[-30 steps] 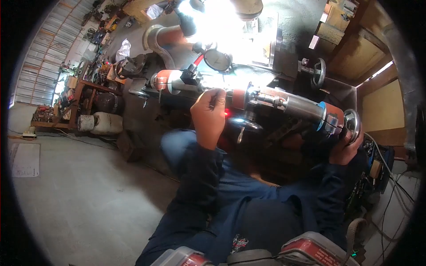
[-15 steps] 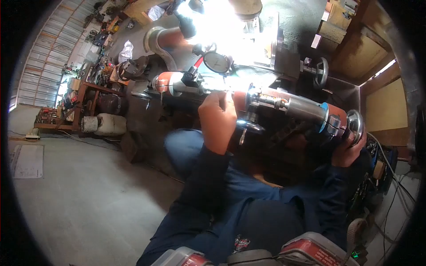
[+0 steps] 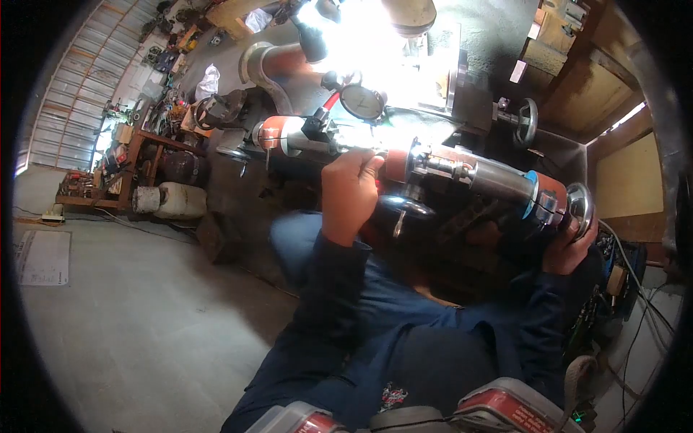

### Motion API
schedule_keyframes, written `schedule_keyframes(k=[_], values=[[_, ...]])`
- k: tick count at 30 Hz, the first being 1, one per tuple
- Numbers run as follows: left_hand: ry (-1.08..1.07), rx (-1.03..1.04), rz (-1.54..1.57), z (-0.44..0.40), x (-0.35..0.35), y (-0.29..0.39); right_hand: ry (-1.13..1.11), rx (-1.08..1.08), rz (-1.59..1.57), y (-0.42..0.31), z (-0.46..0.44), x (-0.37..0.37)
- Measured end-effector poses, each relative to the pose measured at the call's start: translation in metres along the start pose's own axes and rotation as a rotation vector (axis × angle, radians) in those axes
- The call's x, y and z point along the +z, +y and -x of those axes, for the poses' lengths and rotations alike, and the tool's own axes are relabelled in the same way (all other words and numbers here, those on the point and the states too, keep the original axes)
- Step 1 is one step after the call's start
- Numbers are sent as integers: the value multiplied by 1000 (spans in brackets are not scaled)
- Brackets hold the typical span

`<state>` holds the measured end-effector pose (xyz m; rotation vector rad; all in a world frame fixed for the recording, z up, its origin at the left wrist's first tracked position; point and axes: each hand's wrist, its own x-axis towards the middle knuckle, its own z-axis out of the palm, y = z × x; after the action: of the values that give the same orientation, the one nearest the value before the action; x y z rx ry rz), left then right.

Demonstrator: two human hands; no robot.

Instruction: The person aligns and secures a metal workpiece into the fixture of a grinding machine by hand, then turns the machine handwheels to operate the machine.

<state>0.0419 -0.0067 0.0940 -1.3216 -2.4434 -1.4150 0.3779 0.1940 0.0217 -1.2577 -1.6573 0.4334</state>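
Note:
My left hand (image 3: 349, 195) is raised at the middle of a machine with orange and bare-metal parts. Its thumb and fingers are pinched at the shaft area just below a round dial gauge (image 3: 362, 102); what they hold is hidden by the fingers and glare. The gauge sits on a holder with a red arm (image 3: 331, 100). My right hand (image 3: 568, 250) is wrapped around the rim of a metal handwheel (image 3: 580, 208) at the machine's right end. Between the hands lie a steel cylinder (image 3: 503, 178) and a smaller handwheel (image 3: 406, 207) with a crank handle.
A glaring lamp (image 3: 361, 36) lights the back of the machine. Another handwheel (image 3: 528, 123) stands at the back right. On the left are a gas cylinder (image 3: 180, 201) and a rusty metal stand (image 3: 137, 162) with tools. Cables (image 3: 642, 303) hang at the right.
The view has shifted slightly, so the machine appears a little to the right. My left fingers stay pinched at the shaft, and my right hand stays on the handwheel.

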Motion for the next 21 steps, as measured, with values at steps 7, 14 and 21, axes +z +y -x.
schedule_keyframes(k=[7,14,21], values=[[248,60,-87,11,16,9,-228,-167,-353,9,-23,-29],[465,144,241,25,22,2,-536,-200,-7,92,-30,-74],[572,192,193,16,18,-23,-561,-16,-85,36,-44,-93]])
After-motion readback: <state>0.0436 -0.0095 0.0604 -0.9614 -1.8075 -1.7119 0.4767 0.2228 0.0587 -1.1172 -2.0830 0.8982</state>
